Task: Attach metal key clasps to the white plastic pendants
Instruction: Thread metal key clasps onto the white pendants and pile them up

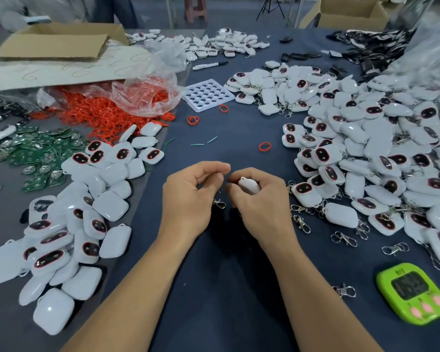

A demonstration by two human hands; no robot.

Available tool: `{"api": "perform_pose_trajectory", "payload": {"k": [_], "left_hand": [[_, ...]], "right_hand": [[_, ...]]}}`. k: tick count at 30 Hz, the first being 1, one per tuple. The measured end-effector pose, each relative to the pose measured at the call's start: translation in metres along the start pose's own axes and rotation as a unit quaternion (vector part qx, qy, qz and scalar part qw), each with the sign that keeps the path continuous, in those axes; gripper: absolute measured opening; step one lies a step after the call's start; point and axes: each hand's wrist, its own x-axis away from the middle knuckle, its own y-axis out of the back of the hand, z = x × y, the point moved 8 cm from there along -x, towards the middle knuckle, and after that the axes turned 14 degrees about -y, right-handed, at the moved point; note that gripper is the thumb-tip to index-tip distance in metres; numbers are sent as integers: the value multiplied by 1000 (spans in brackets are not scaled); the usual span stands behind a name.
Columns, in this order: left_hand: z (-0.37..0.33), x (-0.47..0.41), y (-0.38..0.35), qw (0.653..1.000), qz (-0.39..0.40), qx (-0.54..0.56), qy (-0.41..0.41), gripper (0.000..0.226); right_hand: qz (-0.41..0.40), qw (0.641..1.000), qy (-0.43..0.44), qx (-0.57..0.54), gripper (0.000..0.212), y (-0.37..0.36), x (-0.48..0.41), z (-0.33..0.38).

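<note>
Right, my right hand (259, 201) is curled round one white pendant (248, 185), thumb and fingers cupping its body so the little loop at its top pokes out toward my other hand. My left hand (191, 196) is bunched up too, fingertips pinched together, and a metal clasp (219, 203) dangles below it in the gap between my hands. I reckon I have it by its split ring, though the ring itself is hidden behind my fingers. Both hands hover just above the dark table (226, 288), right in the middle. The pendant looks like a light, hollow shell, glossy and smooth, so it could easily squirm out of a loose grip. I judge the flat faces are the place to squeeze, leaving the loop free. That loop is thin plastic and is probably the weak spot, so no prying against it. The clasp is small, stiff and springy, and it swings freely, so the ring is what to hold, not the hook. More loose clasps (301, 223) lie near my right hand, finished pieces are heaped on the right (366, 148), and a bare pile of pendants (74, 224) waits on my left.
</note>
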Motion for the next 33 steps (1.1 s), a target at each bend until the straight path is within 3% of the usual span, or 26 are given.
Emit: {"api": "perform_pose_trajectory", "payload": {"k": [6,10,17,26,29,33], "left_hand": [[-1,2,-16,992,22,127,10,30],[2,0,-17,994,32,104,20,28],[-12,4,-4,998,23,-45,-32,32],[-26,1,9,984,20,-136,-114,35],[-24,0,12,986,21,-131,-102,30],[-8,-2,13,997,24,-69,-24,14]], "right_hand": [[24,998,-2,-62,6,0,-1,1],[31,995,-9,-100,7,1,-1,2],[-18,994,-19,-110,8,9,-2,-2],[36,997,6,-73,16,3,2,5],[56,995,7,-80,16,-1,3,7],[94,987,-7,-130,13,-1,1,7]]}}
